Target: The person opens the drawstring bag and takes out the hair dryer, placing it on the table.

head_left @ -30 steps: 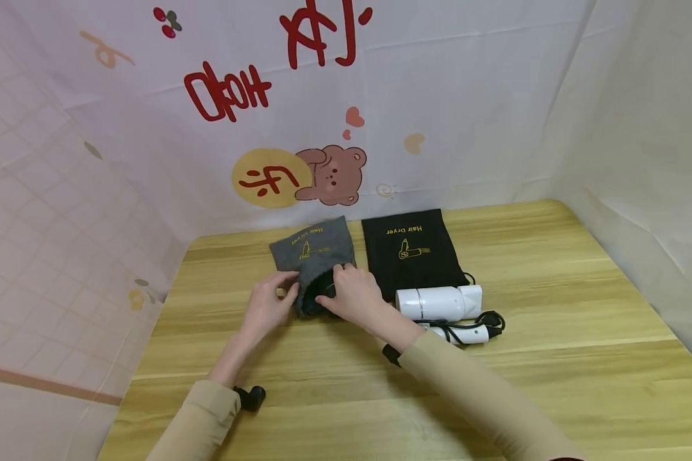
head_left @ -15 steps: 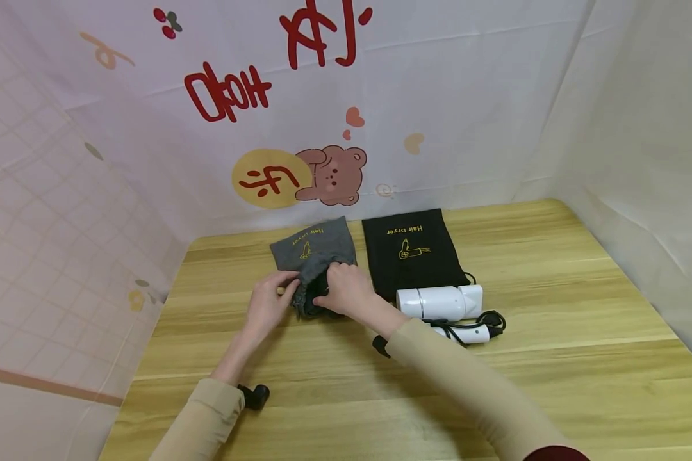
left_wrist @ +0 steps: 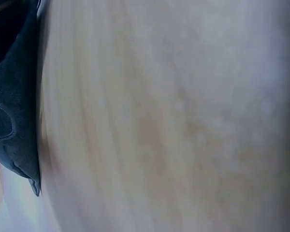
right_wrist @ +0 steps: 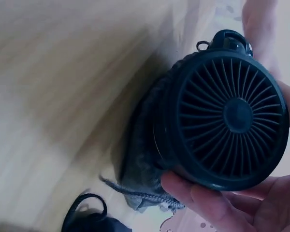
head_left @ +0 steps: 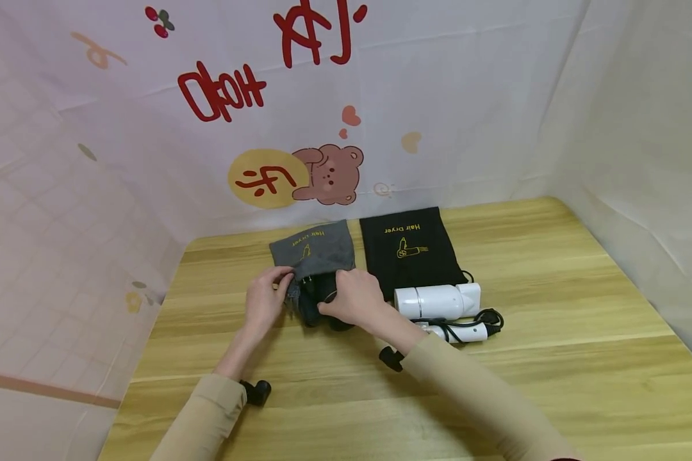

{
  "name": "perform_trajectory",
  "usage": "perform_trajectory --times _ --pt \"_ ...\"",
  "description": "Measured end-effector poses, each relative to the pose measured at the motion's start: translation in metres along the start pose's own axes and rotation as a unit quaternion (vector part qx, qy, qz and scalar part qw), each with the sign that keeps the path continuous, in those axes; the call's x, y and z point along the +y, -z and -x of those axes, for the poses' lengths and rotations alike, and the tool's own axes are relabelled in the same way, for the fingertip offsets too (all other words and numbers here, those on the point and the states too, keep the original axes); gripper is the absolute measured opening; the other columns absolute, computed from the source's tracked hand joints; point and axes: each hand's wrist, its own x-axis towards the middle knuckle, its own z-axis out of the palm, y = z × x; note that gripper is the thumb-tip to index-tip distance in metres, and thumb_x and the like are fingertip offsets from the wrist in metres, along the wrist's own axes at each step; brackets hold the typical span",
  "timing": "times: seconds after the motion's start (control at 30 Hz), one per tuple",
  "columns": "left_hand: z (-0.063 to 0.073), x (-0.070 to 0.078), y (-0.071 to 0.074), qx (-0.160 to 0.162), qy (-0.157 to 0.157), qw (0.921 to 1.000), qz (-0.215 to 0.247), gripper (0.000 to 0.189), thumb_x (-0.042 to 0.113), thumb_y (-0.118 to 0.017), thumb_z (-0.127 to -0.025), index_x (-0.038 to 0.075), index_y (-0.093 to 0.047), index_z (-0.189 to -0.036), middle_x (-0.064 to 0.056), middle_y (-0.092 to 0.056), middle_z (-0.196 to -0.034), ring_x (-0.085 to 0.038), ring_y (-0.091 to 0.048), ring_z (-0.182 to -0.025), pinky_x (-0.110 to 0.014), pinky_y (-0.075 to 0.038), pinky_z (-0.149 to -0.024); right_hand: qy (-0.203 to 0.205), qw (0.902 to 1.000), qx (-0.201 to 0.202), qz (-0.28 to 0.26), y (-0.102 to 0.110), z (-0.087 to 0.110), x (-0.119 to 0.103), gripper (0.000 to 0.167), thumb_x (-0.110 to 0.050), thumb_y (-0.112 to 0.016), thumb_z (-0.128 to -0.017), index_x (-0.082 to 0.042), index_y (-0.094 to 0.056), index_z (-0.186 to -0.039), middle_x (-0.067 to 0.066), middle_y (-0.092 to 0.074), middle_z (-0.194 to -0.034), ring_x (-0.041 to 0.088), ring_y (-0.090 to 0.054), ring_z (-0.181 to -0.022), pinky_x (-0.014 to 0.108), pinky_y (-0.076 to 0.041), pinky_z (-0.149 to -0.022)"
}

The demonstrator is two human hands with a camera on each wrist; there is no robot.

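A grey cloth pouch [head_left: 329, 244] printed "Hair Dryer" lies near the back of the table. At its mouth, my left hand [head_left: 263, 301] pinches the cloth edge. My right hand [head_left: 359, 296] grips a dark hair dryer [right_wrist: 238, 115] that is partly inside the pouch. The right wrist view shows its round ribbed end outside the cloth, with fingers and thumb around its body. Its other end is hidden by the pouch. In the left wrist view, the pouch [left_wrist: 17, 92] appears at the left edge with a fingertip touching it.
A black "Hair Dryer" pouch [head_left: 411, 256] lies flat right of the grey one. A white hair dryer [head_left: 435, 302] with its black cord [head_left: 490, 317] wrapped around the handle lies in front of it. A printed cloth wall [head_left: 467, 115] stands behind the wooden table [head_left: 553, 358].
More of the dark hair dryer shows at the grey pouch's mouth, and it sits slightly nearer the front. The pouch's edge has been drawn back. Both hands keep their holds.
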Motion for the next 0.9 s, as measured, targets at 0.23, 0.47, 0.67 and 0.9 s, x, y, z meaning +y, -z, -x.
perform_trajectory --times 0.23,0.47,0.67,0.9 --pt "-0.003 -0.008 0.001 0.007 0.002 0.9999 -0.011 0.017 0.011 -0.069 -0.102 0.004 -0.079 -0.112 -0.016 -0.08 -0.105 -0.031 -0.075 -0.09 -0.048 -0.061 -0.077 0.035 0.9994 -0.005 0.004 -0.002 0.007 0.008 0.05 -0.05 -0.085 -0.084 -0.005 -0.074 -0.102 0.006 -0.067 -0.076 0.022 -0.062 -0.063 0.034 -0.052 -0.054" --pt "-0.011 -0.013 0.002 0.01 0.009 0.9997 -0.022 0.017 0.013 -0.07 -0.101 0.005 -0.08 -0.113 -0.015 -0.08 -0.103 -0.03 -0.074 -0.087 -0.05 -0.059 -0.076 0.02 0.9987 -0.03 0.037 -0.006 -0.009 0.012 0.063 -0.053 -0.081 -0.088 -0.005 -0.07 -0.128 0.011 -0.074 -0.102 0.027 -0.07 -0.078 0.039 -0.059 -0.063" --pt "-0.002 -0.008 0.007 -0.031 0.042 0.9985 -0.017 0.021 0.019 -0.069 -0.103 0.007 -0.079 -0.115 -0.014 -0.081 -0.104 -0.029 -0.076 -0.09 -0.046 -0.06 -0.078 0.004 0.9974 -0.057 0.044 -0.008 -0.017 0.008 0.074 -0.062 -0.079 -0.086 -0.004 -0.069 -0.131 0.012 -0.076 -0.106 0.03 -0.074 -0.092 0.042 -0.063 -0.075" --pt "0.006 -0.004 0.01 -0.041 0.091 0.9948 -0.018 0.02 0.025 -0.07 -0.101 0.011 -0.082 -0.112 -0.01 -0.082 -0.104 -0.027 -0.079 -0.086 -0.036 -0.058 -0.068 0.002 0.9977 -0.062 0.029 -0.01 -0.022 0.009 0.057 -0.055 -0.082 -0.086 -0.005 -0.073 -0.113 0.01 -0.074 -0.091 0.026 -0.07 -0.078 0.039 -0.06 -0.066"
